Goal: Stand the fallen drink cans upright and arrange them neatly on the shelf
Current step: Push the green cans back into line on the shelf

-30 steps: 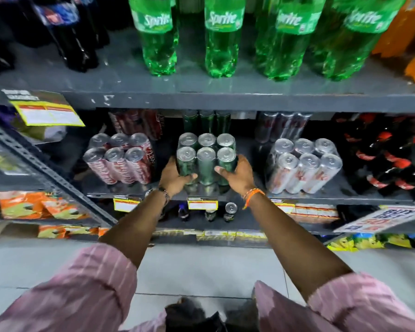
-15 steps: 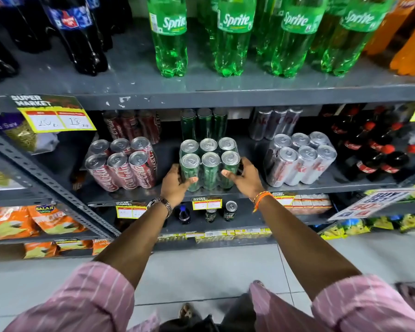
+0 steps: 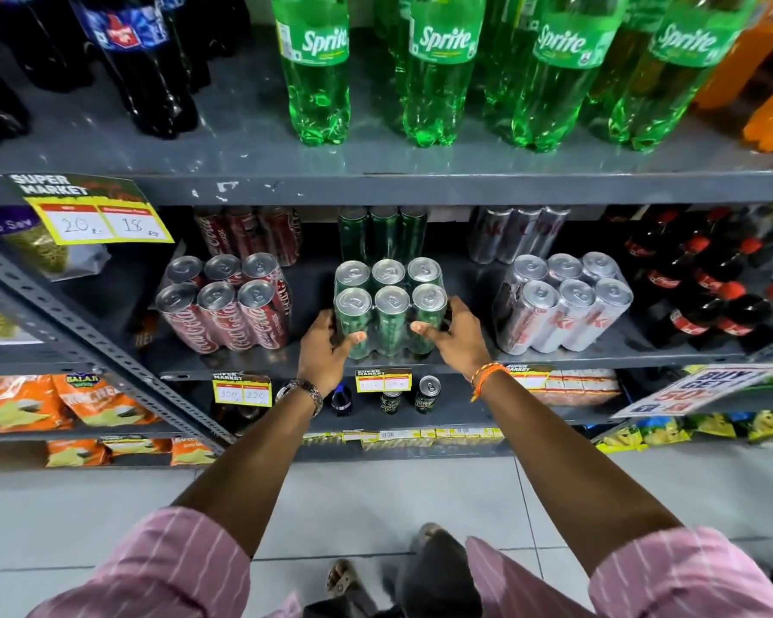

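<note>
A block of several green cans (image 3: 390, 305) stands upright in two rows at the middle of the grey shelf (image 3: 599, 356). My left hand (image 3: 326, 345) grips the block's left side, thumb on the front of the left can. My right hand (image 3: 454, 334) grips its right side, thumb on the front of the right can. To the left stands a block of red cola cans (image 3: 226, 305), tilted a little. To the right a block of silver cans (image 3: 563, 301) leans to the right. More cans of each colour stand behind in the shadow.
Green Sprite bottles (image 3: 434, 78) and dark cola bottles (image 3: 139, 64) stand on the shelf above. Small cola bottles (image 3: 706, 296) fill the right end of the can shelf. Two dark cans (image 3: 427, 394) stand on the lower shelf. A slanted metal upright (image 3: 86, 345) crosses at left.
The view has drawn a little closer to the shelf. Both hands stay on the sides of the green can block, which keeps its place.
</note>
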